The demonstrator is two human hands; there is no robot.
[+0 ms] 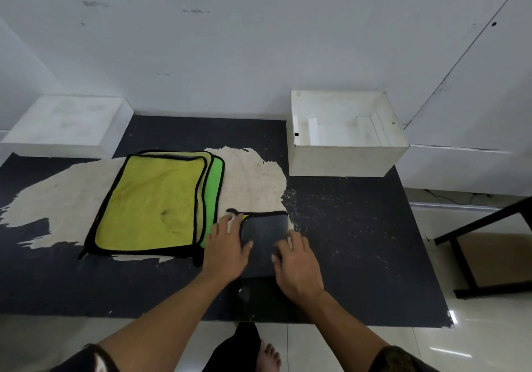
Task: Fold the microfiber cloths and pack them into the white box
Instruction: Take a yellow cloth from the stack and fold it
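Grey cloth (pixel 263 227) on peeling black table (pixel 359 227), white wall (pixel 259 40); left hand (pixel 227 246), right hand (pixel 298 262) press it, fingers (pixel 224 224) flat.

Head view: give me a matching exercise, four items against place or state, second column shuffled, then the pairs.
Items
1. white box
2. yellow-green cloth stack
3. dark cloth
4. white block

Place or state
A. spread flat, left of both hands
B. far left of the view, untouched
C. far right of the table, top open
D. folded, pressed under the left hand and right hand

Pairs: 1-C, 2-A, 3-D, 4-B
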